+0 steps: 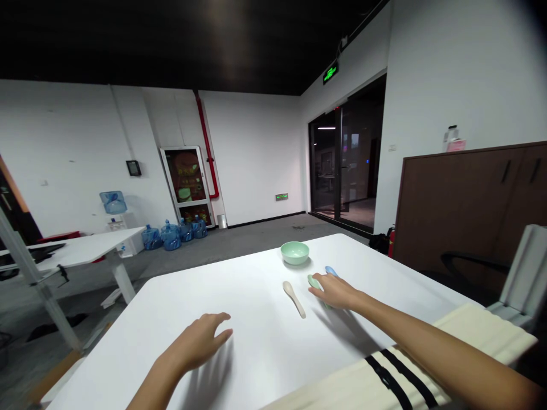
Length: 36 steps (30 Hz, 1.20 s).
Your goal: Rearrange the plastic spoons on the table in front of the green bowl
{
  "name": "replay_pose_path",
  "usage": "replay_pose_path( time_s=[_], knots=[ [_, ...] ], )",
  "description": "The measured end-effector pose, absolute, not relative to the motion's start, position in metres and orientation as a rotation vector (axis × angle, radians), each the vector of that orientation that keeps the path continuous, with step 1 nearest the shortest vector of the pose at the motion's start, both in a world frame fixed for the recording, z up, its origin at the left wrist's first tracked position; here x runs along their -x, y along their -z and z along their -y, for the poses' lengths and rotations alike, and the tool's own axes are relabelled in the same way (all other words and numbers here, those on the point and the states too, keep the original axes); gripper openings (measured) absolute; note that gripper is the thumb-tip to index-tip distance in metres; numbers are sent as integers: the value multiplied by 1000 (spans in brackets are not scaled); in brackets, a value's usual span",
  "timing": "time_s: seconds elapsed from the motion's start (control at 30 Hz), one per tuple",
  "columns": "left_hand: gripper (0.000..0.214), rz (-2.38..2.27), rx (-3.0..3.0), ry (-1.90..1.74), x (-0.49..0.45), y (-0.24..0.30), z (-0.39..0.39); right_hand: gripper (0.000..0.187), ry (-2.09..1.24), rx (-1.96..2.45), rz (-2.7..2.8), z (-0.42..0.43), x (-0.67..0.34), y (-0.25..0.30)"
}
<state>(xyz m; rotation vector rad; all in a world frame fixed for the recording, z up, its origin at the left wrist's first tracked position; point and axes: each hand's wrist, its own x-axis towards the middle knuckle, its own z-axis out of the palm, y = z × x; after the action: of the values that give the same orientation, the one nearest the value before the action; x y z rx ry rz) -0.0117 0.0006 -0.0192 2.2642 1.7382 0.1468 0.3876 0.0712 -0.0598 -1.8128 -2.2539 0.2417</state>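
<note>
White tabletop [239, 273]: large, rounded corner, matt. Along its near edge, a cream cloth with black stripes [337, 387].

Right hand [335, 290]: fingers together and lightly curved, laid over two spoons and touching them; whether it grips them cannot be told.

Left hand [196, 341]: empty, fingers spread apart, low over the tabletop, well apart from the spoons; the cream spoon is the nearest item.

Pale green bowl [294, 253]: small, round, smooth, glazed-looking, upright at the table's far side, beyond the spoons.

Cream spoon [293, 298]: plain, oval head, tapering handle. Lies flat between the hands, just short of the bowl; head points away from the person, handle toward the person and slightly right, long axis diagonal.

Pale green spoon [315, 281]: head shows left of the right hand, and the rest runs beneath the palm. Its long axis roughly parallels the cream spoon's.

Blue spoon [330, 271]: only a rounded end shows past the fingertips, just beside the green spoon; its axis cannot be told.
</note>
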Motion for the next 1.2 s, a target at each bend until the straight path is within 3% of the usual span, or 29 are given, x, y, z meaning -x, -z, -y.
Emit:
replay_pose_path(
  time_s=[0.43, 1.2],
  knots=[
    [63, -1717, -2270, -184, 14, 23, -3, 47, -165, 1731, 2344, -69, -387, 61],
    [61, -1726, -2269, -159, 11, 19, -1, 46, -309, 1790, 2338, -63, -384, 55]
  ],
)
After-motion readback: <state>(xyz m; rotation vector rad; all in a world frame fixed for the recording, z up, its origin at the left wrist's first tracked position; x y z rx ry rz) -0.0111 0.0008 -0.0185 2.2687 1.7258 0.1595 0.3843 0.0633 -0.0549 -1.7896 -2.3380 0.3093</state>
